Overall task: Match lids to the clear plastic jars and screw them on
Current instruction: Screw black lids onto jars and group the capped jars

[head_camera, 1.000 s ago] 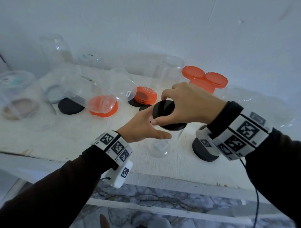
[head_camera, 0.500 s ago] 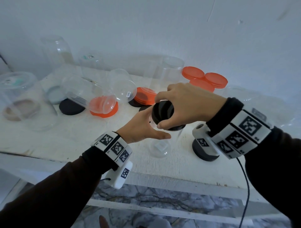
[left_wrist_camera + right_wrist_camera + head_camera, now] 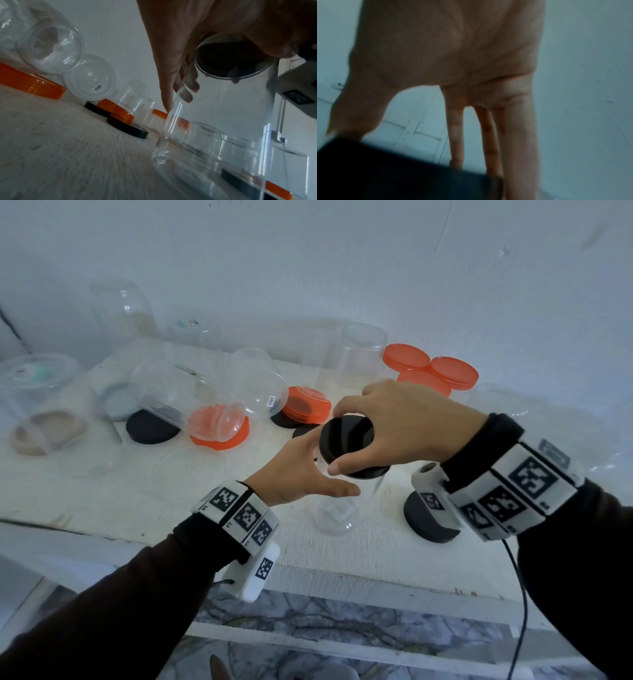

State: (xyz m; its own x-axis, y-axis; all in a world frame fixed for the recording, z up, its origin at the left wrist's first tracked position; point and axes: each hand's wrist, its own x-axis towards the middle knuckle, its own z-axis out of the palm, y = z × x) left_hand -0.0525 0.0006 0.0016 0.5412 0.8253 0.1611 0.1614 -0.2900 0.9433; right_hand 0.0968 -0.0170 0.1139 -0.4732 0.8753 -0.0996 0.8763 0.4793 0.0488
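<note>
At the middle of the head view a clear jar (image 3: 346, 501) stands upright on the white tabletop (image 3: 102, 491), with a black lid (image 3: 349, 446) on its mouth. The right hand (image 3: 404, 426) comes over from 3 o'clock and grips the lid's rim, thumb on the near side and fingers curled round the far side. The left hand (image 3: 298, 474) reaches in from 8 o'clock and holds the jar's wall just under the lid; in the left wrist view its fingers (image 3: 187, 86) wrap round the clear wall (image 3: 223, 108). The right wrist view is blurred, so how fully the lid (image 3: 402, 173) sits on the thread is hard to tell.

At 4 o'clock of the jar another black lid (image 3: 428, 525) lies flat. Toward 1 o'clock, three orange lids (image 3: 428, 368) overlap near the wall. At 10 o'clock several clear jars (image 3: 164, 395) lie tipped over among orange and black lids.
</note>
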